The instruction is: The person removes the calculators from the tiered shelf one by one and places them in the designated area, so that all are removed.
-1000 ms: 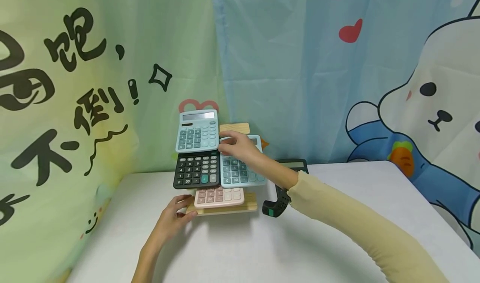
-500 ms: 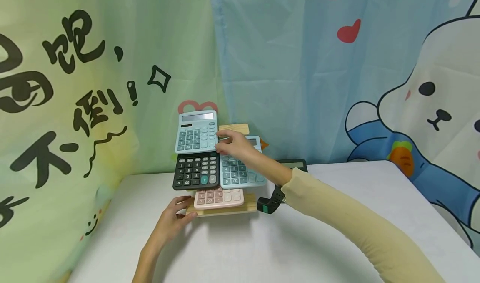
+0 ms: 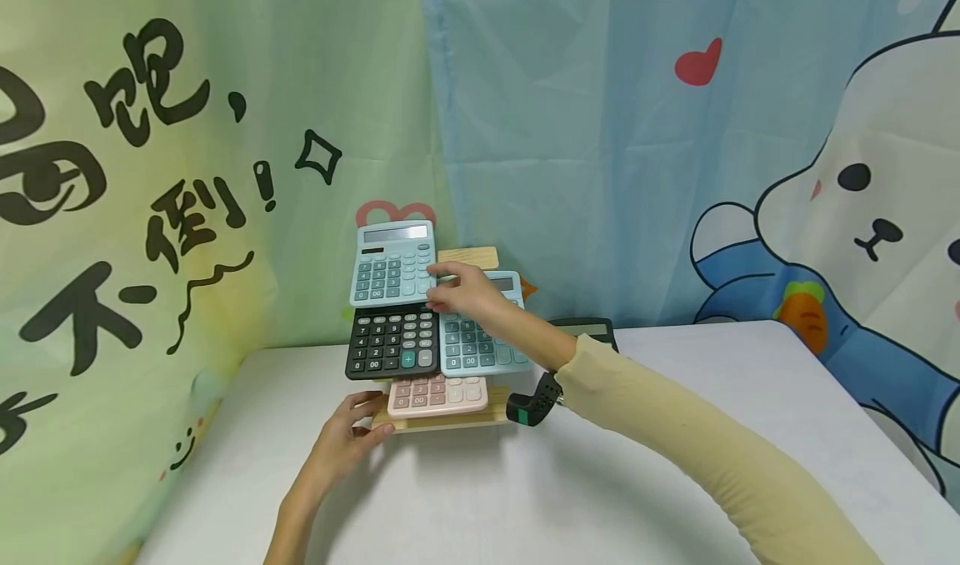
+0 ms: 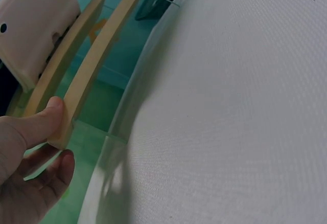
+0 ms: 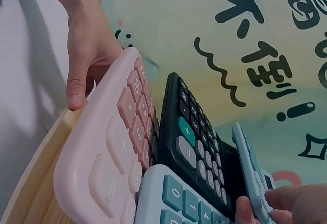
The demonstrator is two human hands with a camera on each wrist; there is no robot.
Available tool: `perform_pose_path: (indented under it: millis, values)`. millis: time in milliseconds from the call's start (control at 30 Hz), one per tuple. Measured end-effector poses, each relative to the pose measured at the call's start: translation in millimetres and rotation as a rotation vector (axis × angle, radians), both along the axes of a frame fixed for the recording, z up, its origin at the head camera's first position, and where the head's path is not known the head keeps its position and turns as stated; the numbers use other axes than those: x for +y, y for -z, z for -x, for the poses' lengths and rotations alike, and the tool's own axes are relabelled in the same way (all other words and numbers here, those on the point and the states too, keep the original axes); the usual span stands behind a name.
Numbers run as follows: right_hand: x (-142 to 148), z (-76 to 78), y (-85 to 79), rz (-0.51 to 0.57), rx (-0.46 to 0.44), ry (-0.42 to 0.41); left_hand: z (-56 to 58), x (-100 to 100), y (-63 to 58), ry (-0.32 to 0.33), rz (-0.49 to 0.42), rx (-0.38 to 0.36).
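Note:
My left hand grips the left end of the front slat of a wooden rack; thumb and fingers show on either side of that slat in the left wrist view. On the rack stand tilted calculators: a pink one in front, a black one behind it, and a light blue one at right. A second light blue calculator is highest, at the back left. My right hand pinches its lower right edge, reaching across the right-hand blue calculator and partly hiding it.
Another dark calculator lies on the white table behind my right forearm, which hides most of it. A wooden slat rises at the back. A printed curtain hangs close behind the rack.
My right hand has shifted slightly left, its fingertips now overlapping the lower right edge of the upper light blue calculator. My left hand and the rack look the same.

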State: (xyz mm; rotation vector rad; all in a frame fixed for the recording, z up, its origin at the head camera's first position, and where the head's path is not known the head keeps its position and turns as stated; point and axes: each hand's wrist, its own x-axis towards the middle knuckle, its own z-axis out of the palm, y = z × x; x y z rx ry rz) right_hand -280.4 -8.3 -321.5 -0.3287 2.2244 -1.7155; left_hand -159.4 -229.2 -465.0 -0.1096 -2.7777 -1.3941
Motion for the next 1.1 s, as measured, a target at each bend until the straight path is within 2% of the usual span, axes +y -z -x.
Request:
perform_pose_path:
  millis: [400, 1100]
  values:
    - [-1.4, 0.5, 0.5, 0.067, -0.039, 0.008, -1.3, 0.5, -1.1, -0.004, 0.012, 0.0]
    - [-3.0, 0.0, 2.1, 0.103, -0.059, 0.057, 1.2, -0.3, 0.1, 0.002, 0.009, 0.0]
